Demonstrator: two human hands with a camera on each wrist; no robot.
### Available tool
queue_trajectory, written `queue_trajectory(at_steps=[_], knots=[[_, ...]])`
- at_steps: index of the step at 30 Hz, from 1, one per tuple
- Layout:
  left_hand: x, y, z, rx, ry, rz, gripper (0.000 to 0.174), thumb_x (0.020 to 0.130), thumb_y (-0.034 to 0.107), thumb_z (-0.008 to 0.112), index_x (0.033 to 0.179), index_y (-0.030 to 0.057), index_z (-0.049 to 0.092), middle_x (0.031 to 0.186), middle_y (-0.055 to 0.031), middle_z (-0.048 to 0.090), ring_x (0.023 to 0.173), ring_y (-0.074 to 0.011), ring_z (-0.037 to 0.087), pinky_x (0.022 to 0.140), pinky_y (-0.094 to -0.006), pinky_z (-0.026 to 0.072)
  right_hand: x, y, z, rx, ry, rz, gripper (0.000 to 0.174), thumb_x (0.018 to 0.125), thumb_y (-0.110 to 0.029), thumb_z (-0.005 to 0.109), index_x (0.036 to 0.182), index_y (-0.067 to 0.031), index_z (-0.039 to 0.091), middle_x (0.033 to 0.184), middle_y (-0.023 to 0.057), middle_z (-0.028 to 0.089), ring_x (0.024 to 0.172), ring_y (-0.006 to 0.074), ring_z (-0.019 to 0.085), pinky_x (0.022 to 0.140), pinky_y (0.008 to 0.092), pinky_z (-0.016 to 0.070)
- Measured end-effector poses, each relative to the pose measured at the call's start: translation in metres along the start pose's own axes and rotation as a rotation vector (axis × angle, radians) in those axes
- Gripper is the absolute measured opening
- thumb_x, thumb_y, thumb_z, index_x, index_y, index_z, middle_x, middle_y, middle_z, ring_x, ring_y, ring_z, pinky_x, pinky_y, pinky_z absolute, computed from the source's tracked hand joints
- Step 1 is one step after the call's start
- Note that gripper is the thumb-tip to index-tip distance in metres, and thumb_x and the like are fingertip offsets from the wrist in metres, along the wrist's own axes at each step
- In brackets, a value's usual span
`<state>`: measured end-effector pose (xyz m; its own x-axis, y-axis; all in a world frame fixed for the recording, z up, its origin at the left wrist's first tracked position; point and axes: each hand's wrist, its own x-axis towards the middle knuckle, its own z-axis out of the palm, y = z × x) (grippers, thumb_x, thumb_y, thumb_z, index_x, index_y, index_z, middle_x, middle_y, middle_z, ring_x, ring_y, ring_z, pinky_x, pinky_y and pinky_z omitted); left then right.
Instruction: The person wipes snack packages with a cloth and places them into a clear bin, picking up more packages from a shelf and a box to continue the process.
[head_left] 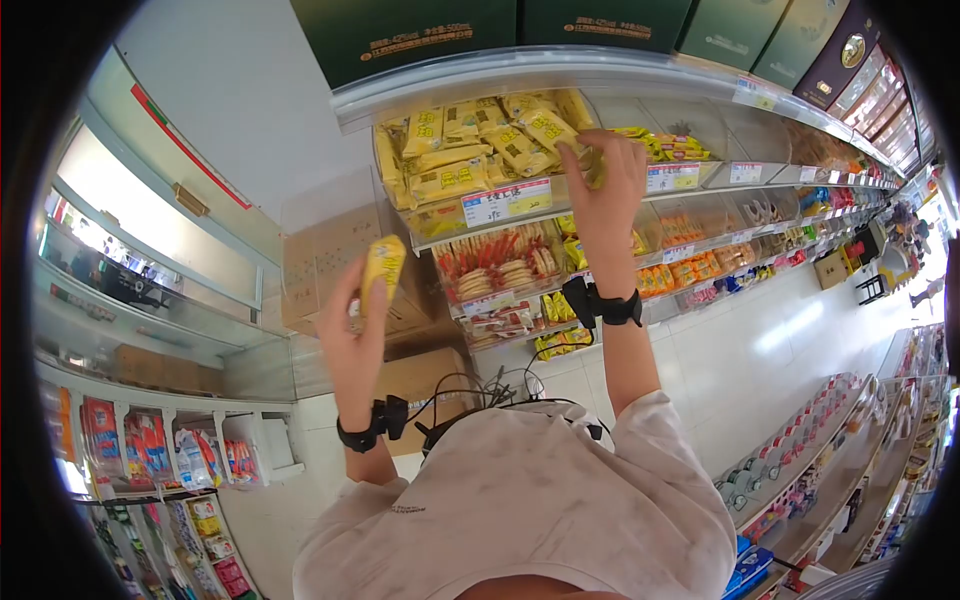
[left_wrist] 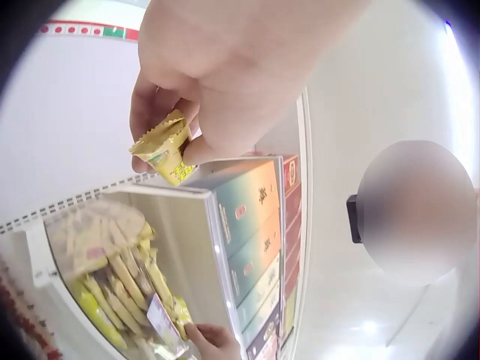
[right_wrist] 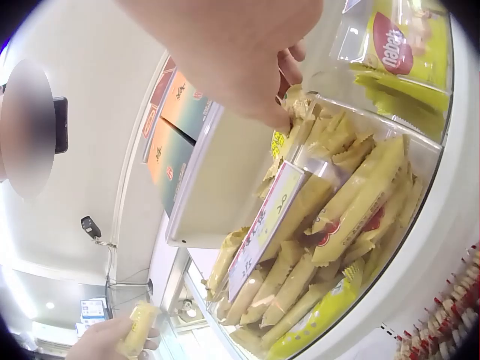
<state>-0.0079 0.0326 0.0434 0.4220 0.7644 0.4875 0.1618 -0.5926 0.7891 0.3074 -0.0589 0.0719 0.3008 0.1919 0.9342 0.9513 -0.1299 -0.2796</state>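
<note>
My left hand (head_left: 350, 335) grips a small yellow snack packet (head_left: 383, 264) and holds it up, away from the shelf. Its crimped end (left_wrist: 163, 139) faces the camera in the left wrist view. At the right end of a clear bin (head_left: 437, 218) piled with yellow packets (head_left: 450, 178), my right hand (head_left: 612, 185) pinches another yellow packet (right_wrist: 298, 112) between thumb and fingers. That packet stands at the bin's divider, partly hidden by the hand. A price tag (head_left: 507, 202) is fixed on the bin's front.
Green boxes (head_left: 420, 25) line the shelf above. Bins with other snacks (head_left: 680, 145) continue to the right, and red-and-cream packs (head_left: 500, 262) lie on the tier below. Cardboard boxes (head_left: 330, 250) stand at the left. Cables (head_left: 490, 385) hang in front of the person's shirt.
</note>
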Motion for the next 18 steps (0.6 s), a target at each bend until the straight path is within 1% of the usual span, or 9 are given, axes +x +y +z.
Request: queue_trajectory(at_steps=[3, 7, 10, 14, 16, 18], knots=[[-0.001, 0.02, 0.023, -0.117, -0.047, -0.039, 0.033, 0.098, 0.011, 0.066, 0.128, -0.0022, 0.064, 0.12, -0.0126, 0.072, 0.105, -0.0163, 0.066, 0.095, -0.0303, 0.0503, -0.005, 0.0, -0.002, 0.005, -0.037, 0.056, 0.025, 0.079, -0.01, 0.081, 0.097, -0.0054, 0.065, 0.098, 0.0094, 0.063, 0.09, 0.0316, 0.057, 0.079, 0.0434, 0.046], [0.003, 0.034, 0.05, -0.319, -0.07, -0.075, 0.031, 0.098, 0.009, 0.066, 0.127, -0.0029, 0.062, 0.116, -0.0129, 0.071, 0.106, -0.0167, 0.066, 0.096, -0.031, 0.0495, -0.004, 0.0, -0.006, 0.041, -0.071, 0.097, 0.028, 0.079, -0.011, 0.081, 0.1, -0.0057, 0.064, 0.099, 0.0099, 0.061, 0.092, 0.0322, 0.057, 0.08, 0.0439, 0.046], [0.006, 0.042, 0.069, -0.363, -0.099, -0.074, 0.03, 0.099, 0.008, 0.066, 0.125, -0.004, 0.059, 0.114, -0.0128, 0.07, 0.106, -0.0164, 0.065, 0.096, -0.0304, 0.0491, -0.003, -0.003, -0.008, 0.096, -0.063, 0.075, 0.029, 0.079, -0.01, 0.081, 0.102, -0.0056, 0.064, 0.103, 0.0113, 0.061, 0.094, 0.0335, 0.057, 0.082, 0.0444, 0.0461], [0.005, 0.049, 0.087, -0.409, -0.135, -0.122, 0.03, 0.099, 0.007, 0.064, 0.126, -0.0044, 0.057, 0.118, -0.0121, 0.068, 0.107, -0.016, 0.064, 0.096, -0.0299, 0.0491, -0.006, 0.001, -0.01, 0.151, -0.083, 0.064, 0.03, 0.078, -0.01, 0.081, 0.102, -0.0044, 0.064, 0.106, 0.013, 0.06, 0.098, 0.0342, 0.057, 0.085, 0.0454, 0.0461], [0.002, 0.046, 0.096, -0.437, -0.156, -0.152, 0.03, 0.099, 0.005, 0.063, 0.127, -0.0042, 0.056, 0.119, -0.0121, 0.067, 0.108, -0.0162, 0.064, 0.096, -0.0298, 0.0489, -0.006, -0.002, -0.015, 0.222, -0.077, 0.06, 0.028, 0.079, -0.006, 0.078, 0.102, -0.0038, 0.064, 0.107, 0.0137, 0.061, 0.098, 0.0347, 0.058, 0.085, 0.0442, 0.0468], [-0.001, 0.041, 0.102, -0.406, -0.154, -0.12, 0.036, 0.099, 0.003, 0.062, 0.134, -0.004, 0.055, 0.124, -0.0128, 0.065, 0.112, -0.0176, 0.063, 0.098, -0.0301, 0.049, -0.006, 0.013, -0.034, 0.26, -0.028, 0.064, 0.026, 0.08, -0.003, 0.076, 0.103, -0.0033, 0.064, 0.107, 0.0138, 0.061, 0.097, 0.0338, 0.059, 0.084, 0.0419, 0.0476]])
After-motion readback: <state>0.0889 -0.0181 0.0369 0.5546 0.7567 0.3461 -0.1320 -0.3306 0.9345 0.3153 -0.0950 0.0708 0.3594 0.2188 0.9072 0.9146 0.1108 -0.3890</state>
